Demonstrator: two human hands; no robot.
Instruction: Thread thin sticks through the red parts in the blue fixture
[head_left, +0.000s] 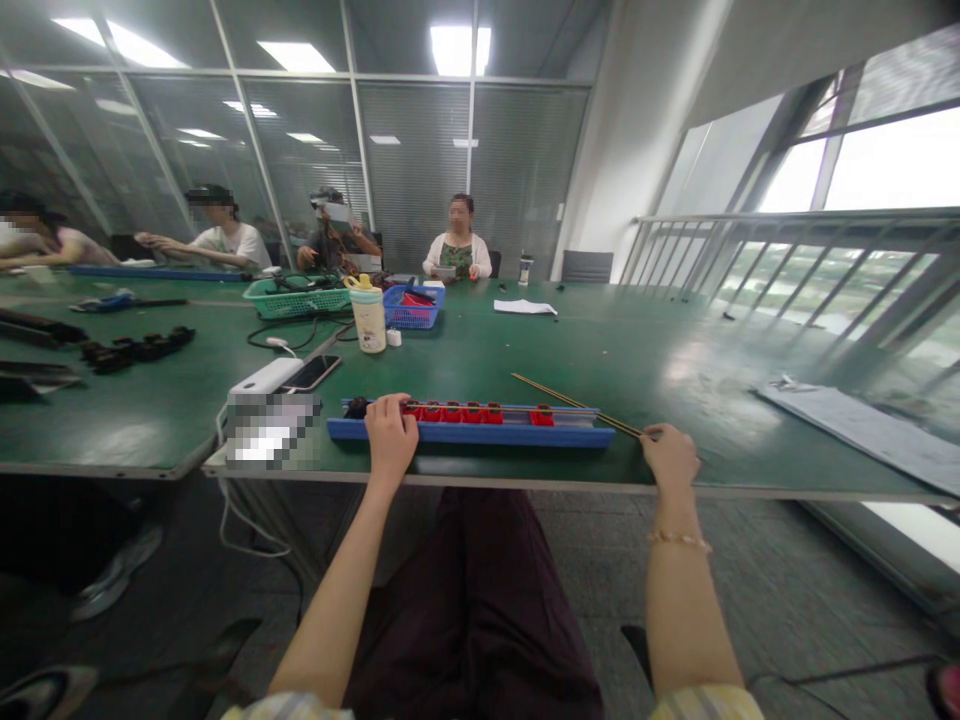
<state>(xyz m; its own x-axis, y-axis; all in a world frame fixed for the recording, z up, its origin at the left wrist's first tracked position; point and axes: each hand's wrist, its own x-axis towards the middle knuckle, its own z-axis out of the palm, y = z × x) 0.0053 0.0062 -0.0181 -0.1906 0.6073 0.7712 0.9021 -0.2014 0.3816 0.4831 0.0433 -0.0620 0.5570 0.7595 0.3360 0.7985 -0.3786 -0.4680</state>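
A long blue channel (480, 434) lies along the near table edge in front of me. Inside it stands a row of small red blocks (471, 412), with one red block (541, 415) apart toward the right, and a thin brass-coloured rod runs along the row. My left hand (391, 425) is closed over the channel's left part, beside a dark piece (355, 408); its fingertips are partly hidden. To the right of the channel, my right hand (670, 455) pinches the near end of thin brass-coloured rods (577, 403), which slant away to the left behind the channel.
On my left are a phone (313, 373), a white power bank (264, 378) with cables and a cream bottle (368, 318). Green (300, 300) and blue (412, 315) baskets stand behind. Papers (862, 425) lie at right. Several people sit across the table.
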